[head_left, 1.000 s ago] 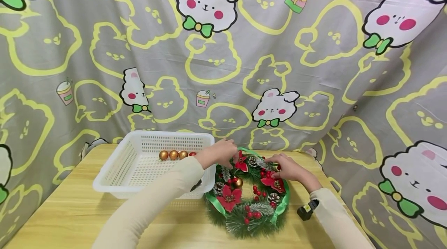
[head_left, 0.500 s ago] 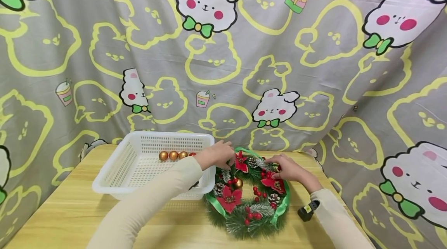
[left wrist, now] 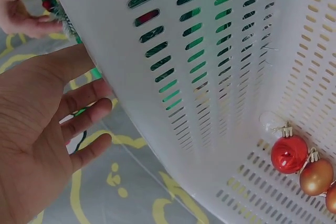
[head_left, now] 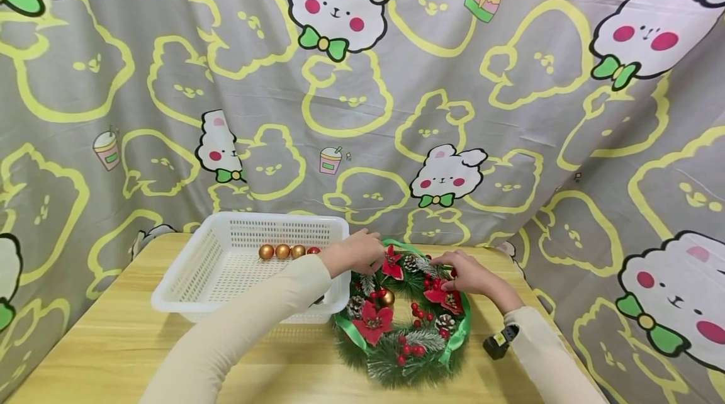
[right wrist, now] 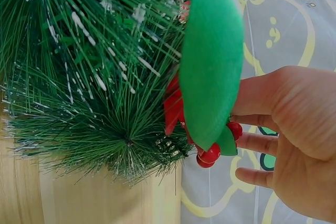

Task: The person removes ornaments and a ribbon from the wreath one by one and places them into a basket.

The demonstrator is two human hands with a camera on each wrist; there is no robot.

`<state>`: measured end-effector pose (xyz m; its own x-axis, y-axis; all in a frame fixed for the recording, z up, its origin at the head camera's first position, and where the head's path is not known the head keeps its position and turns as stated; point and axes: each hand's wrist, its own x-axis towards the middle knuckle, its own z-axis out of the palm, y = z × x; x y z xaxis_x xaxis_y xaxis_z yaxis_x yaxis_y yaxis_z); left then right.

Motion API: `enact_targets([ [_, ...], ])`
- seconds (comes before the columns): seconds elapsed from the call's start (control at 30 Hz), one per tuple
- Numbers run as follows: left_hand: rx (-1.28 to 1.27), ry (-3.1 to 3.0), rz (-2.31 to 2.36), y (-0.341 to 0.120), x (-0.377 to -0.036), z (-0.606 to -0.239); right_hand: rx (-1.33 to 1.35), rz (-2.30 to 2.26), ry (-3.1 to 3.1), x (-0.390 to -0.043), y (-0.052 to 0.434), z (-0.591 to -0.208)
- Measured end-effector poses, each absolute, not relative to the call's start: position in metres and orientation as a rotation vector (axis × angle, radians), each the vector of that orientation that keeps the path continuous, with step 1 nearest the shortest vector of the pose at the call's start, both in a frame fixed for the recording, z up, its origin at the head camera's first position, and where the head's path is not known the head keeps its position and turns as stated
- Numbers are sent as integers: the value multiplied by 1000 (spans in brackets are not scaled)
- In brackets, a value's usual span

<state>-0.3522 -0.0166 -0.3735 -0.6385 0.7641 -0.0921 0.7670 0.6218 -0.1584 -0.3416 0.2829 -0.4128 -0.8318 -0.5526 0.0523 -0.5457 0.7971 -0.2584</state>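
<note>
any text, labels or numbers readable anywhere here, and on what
None can be read.
The backdrop cloth bears only cartoon rabbits, cups and cake, no words.
The white basket, the wreath and the baubles carry no label or number.
The small black device by the right sleeve shows no readable marking.

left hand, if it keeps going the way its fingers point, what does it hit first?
Probably the wreath: the left hand points right across the basket corner at the top poinsettia, fingertips almost there. Whether they already touch is unclear.

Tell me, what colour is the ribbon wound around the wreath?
Green. The ribbon on the wreath shows best in the right wrist view, close up beside red berries.
</note>
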Motion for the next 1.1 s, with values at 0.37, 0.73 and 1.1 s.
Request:
enact_targets([
  [0.37,1278,2822,-336,-14,-351,-374,-912,-400,2949,-341,282,-412],
  [0.73,1245,2816,-387,-14,-350,-375,-905,-397,2954,-341,283,-413],
  [1.1,1298,2807,-341,-13,-351,-373,-877,-422,2946,-340,281,-410],
])
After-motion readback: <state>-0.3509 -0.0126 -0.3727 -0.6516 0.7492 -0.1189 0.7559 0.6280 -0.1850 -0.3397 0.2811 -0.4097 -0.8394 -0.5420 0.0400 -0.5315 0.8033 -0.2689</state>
